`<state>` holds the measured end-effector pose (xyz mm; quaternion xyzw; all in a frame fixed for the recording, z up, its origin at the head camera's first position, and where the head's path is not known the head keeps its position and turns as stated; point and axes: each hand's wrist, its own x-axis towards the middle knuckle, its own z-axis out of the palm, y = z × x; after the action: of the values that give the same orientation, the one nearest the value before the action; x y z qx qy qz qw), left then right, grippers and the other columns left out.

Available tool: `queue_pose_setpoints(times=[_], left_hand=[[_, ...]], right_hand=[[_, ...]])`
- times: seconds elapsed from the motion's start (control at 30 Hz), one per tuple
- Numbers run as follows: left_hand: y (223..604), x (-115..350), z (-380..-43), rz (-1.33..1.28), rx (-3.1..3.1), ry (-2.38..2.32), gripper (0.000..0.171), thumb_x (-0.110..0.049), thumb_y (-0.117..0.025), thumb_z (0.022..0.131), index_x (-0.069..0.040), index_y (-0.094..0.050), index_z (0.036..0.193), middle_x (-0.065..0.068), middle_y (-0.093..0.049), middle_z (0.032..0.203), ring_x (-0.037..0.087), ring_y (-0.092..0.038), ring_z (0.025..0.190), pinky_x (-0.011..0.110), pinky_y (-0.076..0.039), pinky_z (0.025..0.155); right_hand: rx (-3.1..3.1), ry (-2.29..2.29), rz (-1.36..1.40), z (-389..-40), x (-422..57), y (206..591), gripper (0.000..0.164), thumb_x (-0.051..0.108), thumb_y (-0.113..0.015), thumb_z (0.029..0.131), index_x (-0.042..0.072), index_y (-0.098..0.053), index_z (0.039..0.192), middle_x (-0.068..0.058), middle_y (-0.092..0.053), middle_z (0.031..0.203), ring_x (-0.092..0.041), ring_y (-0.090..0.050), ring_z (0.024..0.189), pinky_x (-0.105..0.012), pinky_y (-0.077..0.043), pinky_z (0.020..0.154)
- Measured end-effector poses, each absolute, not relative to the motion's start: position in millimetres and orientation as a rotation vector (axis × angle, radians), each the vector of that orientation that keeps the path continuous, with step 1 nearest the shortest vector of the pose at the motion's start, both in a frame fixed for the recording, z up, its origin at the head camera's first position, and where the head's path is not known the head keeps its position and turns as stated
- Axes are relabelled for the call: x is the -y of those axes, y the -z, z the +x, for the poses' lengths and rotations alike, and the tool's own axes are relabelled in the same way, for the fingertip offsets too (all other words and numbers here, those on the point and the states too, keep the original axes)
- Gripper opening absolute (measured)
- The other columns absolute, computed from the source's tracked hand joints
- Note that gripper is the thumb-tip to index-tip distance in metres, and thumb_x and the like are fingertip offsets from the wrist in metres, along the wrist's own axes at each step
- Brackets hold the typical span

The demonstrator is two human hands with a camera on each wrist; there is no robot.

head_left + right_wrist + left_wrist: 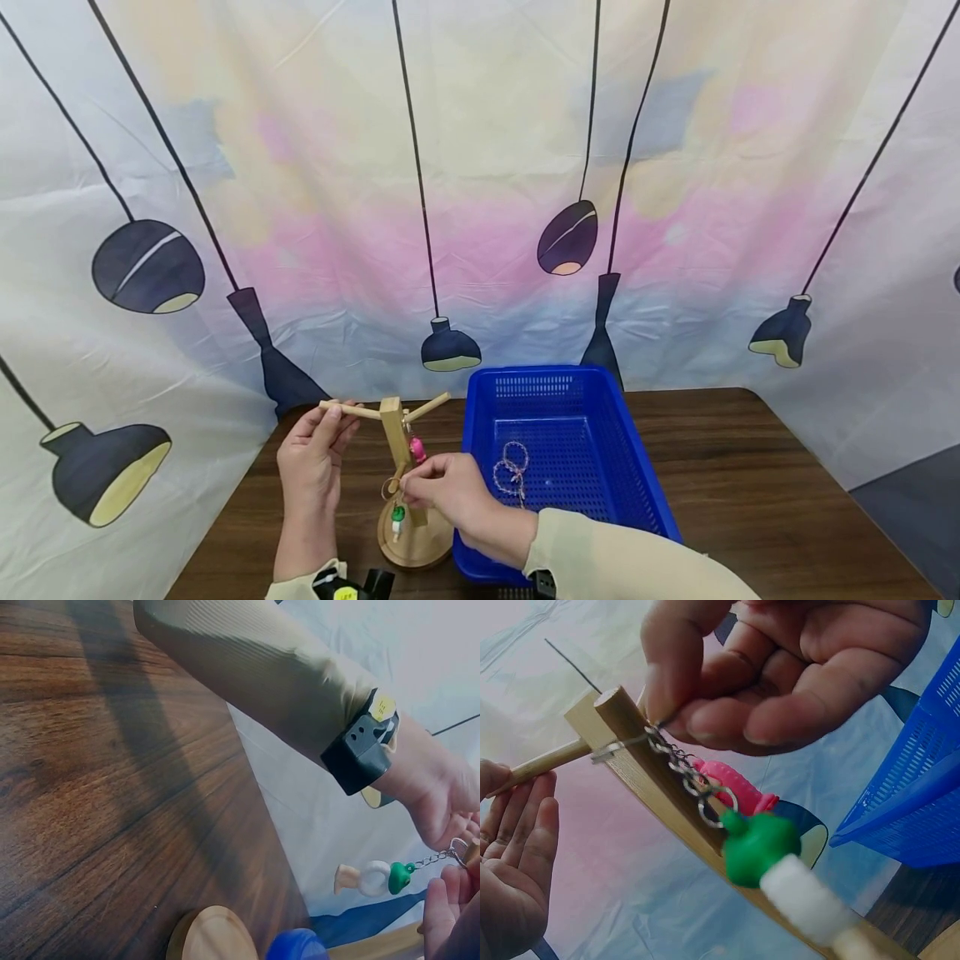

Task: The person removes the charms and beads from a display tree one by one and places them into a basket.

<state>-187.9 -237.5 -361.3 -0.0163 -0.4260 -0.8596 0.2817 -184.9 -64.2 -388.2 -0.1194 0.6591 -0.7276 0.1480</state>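
Keychain [397,518], green and white, at the near side of the wooden stand [393,429]: pinched near its ring [634,742] by the right hand [453,492], the nearer hand, just right of the stand's lower peg [622,718]; charm hanging below the fingertips. Ring set crosswise to that peg's long axis, at its tip; whether around or merely against it, cannot tell. Left hand [318,467], thumb and fingers clamped on the stand's upper left peg [363,412].

I see from here a green-and-white charm [397,517], pink charm [417,450], tan stand [393,437], blue basket [647,475] and brown, dark-streaked table [720,454].
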Motion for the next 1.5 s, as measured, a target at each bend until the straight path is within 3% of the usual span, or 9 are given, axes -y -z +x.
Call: queue_pose_setpoints(times=[0.57,0.93,1.13,1.5], left_hand=[[360.2,236.7,-187.7,-0.034,1.119,2.315,0.021,0.007,-0.061,0.098,-0.006,-0.077,0.091,0.003,-0.081,0.084,0.009,-0.078,0.076,0.019,-0.064,0.072],[360.6,237.2,-186.9,-0.043,1.119,2.321,0.021,0.007,-0.061,0.098,-0.006,-0.077,0.091,0.003,-0.081,0.084,0.009,-0.079,0.078,0.019,-0.064,0.072],[360.3,237.3,-186.7,-0.019,1.123,2.323,0.021,0.006,-0.061,0.098,-0.006,-0.076,0.091,0.003,-0.081,0.084,0.008,-0.078,0.077,0.019,-0.064,0.072],[359.8,237.3,-186.5,-0.006,1.106,2.336,0.019,0.007,-0.061,0.098,-0.004,-0.075,0.091,0.004,-0.081,0.083,0.009,-0.079,0.077,0.02,-0.065,0.072]], right_hand=[[-1.879,2.04,-0.39,-175.6,58.3,376.5,0.014,-0.001,-0.073,0.085,-0.012,-0.075,0.093,-0.018,-0.078,0.083,-0.004,-0.067,0.064,-0.031,-0.067,0.074],[-1.812,1.955,-0.493,-176.6,43.5,366.1,0.017,-0.001,-0.071,0.089,-0.017,-0.072,0.096,-0.015,-0.078,0.083,-0.004,-0.069,0.067,-0.036,-0.067,0.082],[-1.848,1.908,-0.527,-180.8,24.9,360.1,0.019,0.002,-0.071,0.09,-0.016,-0.072,0.097,-0.006,-0.078,0.079,-0.005,-0.07,0.069,-0.035,-0.067,0.083],[-1.918,1.908,-0.522,-201.4,-13.9,350.8,0.023,0.003,-0.069,0.091,-0.018,-0.07,0.1,-0.002,-0.076,0.082,-0.006,-0.07,0.073,-0.031,-0.066,0.083]])
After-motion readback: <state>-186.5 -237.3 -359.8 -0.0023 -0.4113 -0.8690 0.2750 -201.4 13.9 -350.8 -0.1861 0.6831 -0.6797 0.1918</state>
